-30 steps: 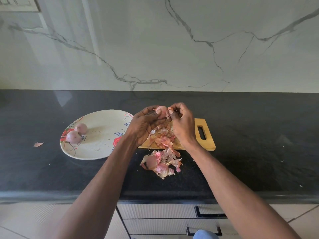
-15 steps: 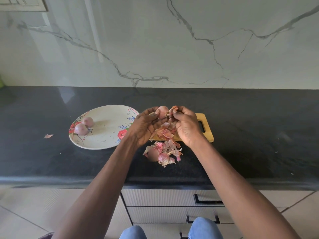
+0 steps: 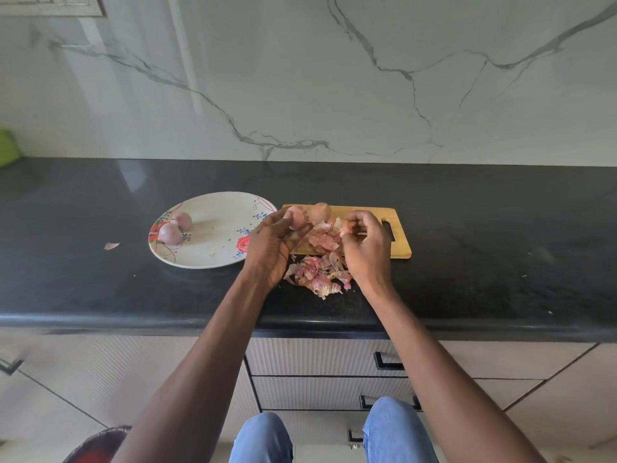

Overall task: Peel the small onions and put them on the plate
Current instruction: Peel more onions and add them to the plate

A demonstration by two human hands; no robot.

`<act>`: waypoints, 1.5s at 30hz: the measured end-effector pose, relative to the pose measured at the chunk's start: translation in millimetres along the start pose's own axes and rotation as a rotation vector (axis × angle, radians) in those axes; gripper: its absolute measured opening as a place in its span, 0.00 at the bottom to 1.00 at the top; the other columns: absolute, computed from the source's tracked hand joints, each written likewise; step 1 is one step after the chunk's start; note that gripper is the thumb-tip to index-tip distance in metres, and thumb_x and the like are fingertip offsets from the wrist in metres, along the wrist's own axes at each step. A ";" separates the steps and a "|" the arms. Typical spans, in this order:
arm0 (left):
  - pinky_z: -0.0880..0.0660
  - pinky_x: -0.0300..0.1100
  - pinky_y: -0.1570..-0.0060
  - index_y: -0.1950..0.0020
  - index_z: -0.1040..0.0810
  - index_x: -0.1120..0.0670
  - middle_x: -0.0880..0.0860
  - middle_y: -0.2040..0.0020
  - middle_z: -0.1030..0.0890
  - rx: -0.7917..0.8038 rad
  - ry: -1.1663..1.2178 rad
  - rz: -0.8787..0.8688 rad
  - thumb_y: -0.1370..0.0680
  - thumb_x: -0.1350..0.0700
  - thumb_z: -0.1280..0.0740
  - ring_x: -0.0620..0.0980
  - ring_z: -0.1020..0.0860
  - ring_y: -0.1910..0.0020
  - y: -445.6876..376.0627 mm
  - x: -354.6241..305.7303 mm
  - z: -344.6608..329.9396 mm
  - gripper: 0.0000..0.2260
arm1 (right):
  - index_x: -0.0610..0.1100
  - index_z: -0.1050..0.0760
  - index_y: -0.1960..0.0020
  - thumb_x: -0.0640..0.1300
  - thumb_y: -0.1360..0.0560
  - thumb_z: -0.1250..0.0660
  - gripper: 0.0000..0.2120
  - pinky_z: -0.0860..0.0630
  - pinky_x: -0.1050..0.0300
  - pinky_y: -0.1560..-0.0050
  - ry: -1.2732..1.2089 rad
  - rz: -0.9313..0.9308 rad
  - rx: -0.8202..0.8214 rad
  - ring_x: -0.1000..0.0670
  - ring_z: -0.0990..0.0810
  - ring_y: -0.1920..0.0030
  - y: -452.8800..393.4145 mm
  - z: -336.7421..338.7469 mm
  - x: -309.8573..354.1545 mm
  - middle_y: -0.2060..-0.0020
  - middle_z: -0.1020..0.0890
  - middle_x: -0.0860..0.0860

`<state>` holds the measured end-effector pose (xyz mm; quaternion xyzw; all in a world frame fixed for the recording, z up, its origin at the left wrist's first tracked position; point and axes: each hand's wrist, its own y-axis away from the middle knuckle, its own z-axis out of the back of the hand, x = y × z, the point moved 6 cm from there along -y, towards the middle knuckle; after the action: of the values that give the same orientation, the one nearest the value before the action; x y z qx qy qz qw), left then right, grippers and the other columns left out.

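My left hand (image 3: 272, 243) holds a pale pink peeled onion (image 3: 295, 218) in its fingertips, just right of the plate's rim. An unpeeled brownish onion (image 3: 320, 212) lies on the wooden cutting board (image 3: 399, 250) right beside it. My right hand (image 3: 365, 243) hovers over the board and pinches a piece of onion skin (image 3: 345, 228). Two peeled onions (image 3: 170, 233) (image 3: 183, 220) sit at the left side of the floral plate (image 3: 213, 252).
A pile of pink onion skins (image 3: 319, 275) lies on the black counter (image 3: 484, 255) at the board's front edge, with more skins on the board. One stray skin (image 3: 111, 245) lies left of the plate. A green object (image 3: 6, 148) sits far left. Drawers lie below the counter.
My hands have come apart: the right hand pulled away to the right with a skin piece, and the left hand moved left with the onion. The camera tilted downward.
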<state>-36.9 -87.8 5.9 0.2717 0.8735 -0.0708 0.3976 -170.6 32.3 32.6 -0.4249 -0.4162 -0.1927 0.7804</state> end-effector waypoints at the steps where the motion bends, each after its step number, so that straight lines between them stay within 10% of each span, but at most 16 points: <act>1: 0.17 0.49 0.47 0.37 0.26 0.64 0.69 0.39 0.21 -0.007 -0.016 -0.011 0.18 0.66 0.37 0.63 0.19 0.44 -0.3 -0.8 1.8 0.10 | 0.42 0.20 0.46 0.31 0.26 0.30 0.11 0.32 0.77 0.48 0.051 0.035 0.030 0.55 0.23 0.47 0.4 -3.1 -0.6 0.47 0.21 0.49; 7: 0.17 0.48 0.47 0.41 0.24 0.63 0.61 0.51 0.15 0.140 -0.177 -0.050 0.21 0.68 0.33 0.57 0.16 0.52 10.1 1.4 -11.6 0.09 | 0.44 0.20 0.35 0.43 0.25 0.25 0.19 0.27 0.71 0.41 -0.063 0.049 0.123 0.59 0.23 0.42 -3.0 -10.7 3.8 0.43 0.20 0.56; 13: 0.18 0.48 0.45 0.41 0.23 0.63 0.62 0.45 0.16 0.211 -0.255 -0.065 0.29 0.64 0.27 0.59 0.16 0.47 14.8 2.7 -18.3 0.17 | 0.41 0.15 0.49 0.38 0.26 0.25 0.06 0.19 0.48 0.45 -0.094 0.028 0.049 0.52 0.16 0.49 -5.2 -8.8 0.1 0.53 0.14 0.50; 27: 0.16 0.49 0.51 0.44 0.24 0.65 0.64 0.51 0.16 0.132 -0.109 0.000 0.21 0.68 0.34 0.60 0.15 0.52 10.9 2.0 -14.0 0.06 | 0.45 0.19 0.55 0.37 0.21 0.32 0.06 0.20 0.51 0.50 -0.398 -0.346 0.035 0.51 0.19 0.56 -4.1 -13.6 -15.9 0.59 0.16 0.49; 34: 0.16 0.50 0.50 0.46 0.24 0.62 0.63 0.54 0.15 0.134 -0.153 -0.018 0.24 0.68 0.30 0.56 0.14 0.57 12.6 2.6 -14.3 0.09 | 0.46 0.16 0.46 0.47 0.28 0.23 0.12 0.21 0.58 0.44 -0.124 -0.085 0.083 0.54 0.18 0.46 -1.9 -11.3 -2.0 0.50 0.14 0.52; 45: 0.19 0.54 0.45 0.44 0.24 0.62 0.64 0.50 0.15 0.164 -0.182 -0.009 0.28 0.64 0.27 0.61 0.15 0.50 12.2 5.4 -15.8 0.14 | 0.41 0.18 0.52 0.39 0.20 0.32 0.04 0.26 0.72 0.58 -0.044 -0.058 0.051 0.62 0.20 0.58 -0.7 -12.7 5.1 0.60 0.18 0.54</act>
<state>-43.7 -69.9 13.7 0.2920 0.8263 -0.1680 0.4513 -162.0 21.7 33.4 -0.3968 -0.4502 -0.1950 0.7758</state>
